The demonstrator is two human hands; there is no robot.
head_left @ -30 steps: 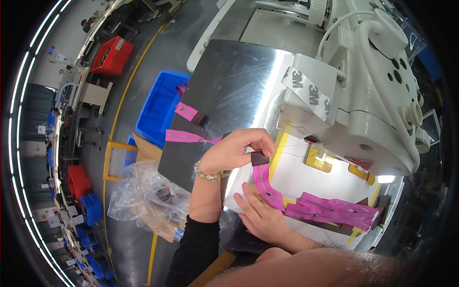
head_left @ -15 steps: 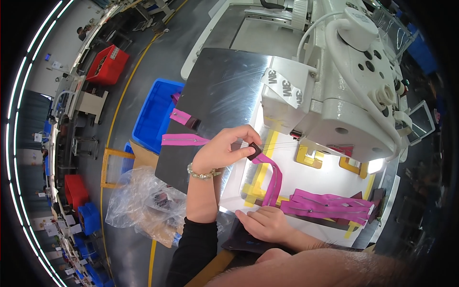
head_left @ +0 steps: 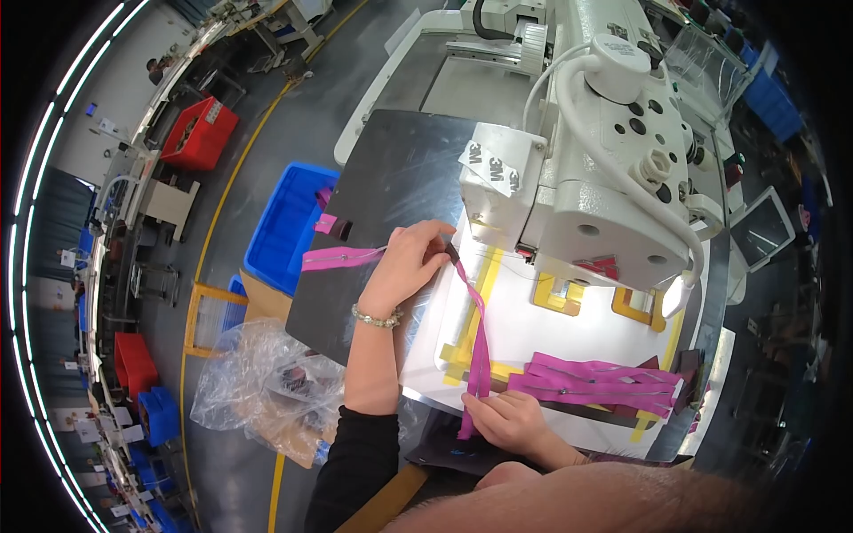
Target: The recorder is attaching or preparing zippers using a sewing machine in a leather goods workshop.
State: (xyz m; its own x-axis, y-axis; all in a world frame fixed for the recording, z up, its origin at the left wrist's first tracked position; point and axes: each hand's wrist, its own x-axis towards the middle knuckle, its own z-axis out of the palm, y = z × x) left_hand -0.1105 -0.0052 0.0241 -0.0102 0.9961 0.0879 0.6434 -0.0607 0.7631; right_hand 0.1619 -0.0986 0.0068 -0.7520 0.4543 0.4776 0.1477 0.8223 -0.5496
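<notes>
Between my two hands a magenta zipper tape hangs lengthwise, slightly twisted. My left hand pinches its upper end, where a dark brown tab shows by the fingertips. Lower down, my right hand is closed on the tape near its other end, which dangles past the fingers. Beside my left wrist another zipper tape lies on the dark metal plate, running partly under that hand. A pile of magenta zipper tapes rests on the white work surface to the right of the held one.
A white sewing machine head overhangs the work surface, with yellow clamp frames below it. Left of the dark metal plate stands a blue bin with magenta pieces inside. Crumpled clear plastic lies near my left forearm.
The tape went from a loose curve to nearly straight. My right hand has taken hold of its lower part. A thin thread at the left hand's tab no longer shows taut. The view has shifted slightly.
</notes>
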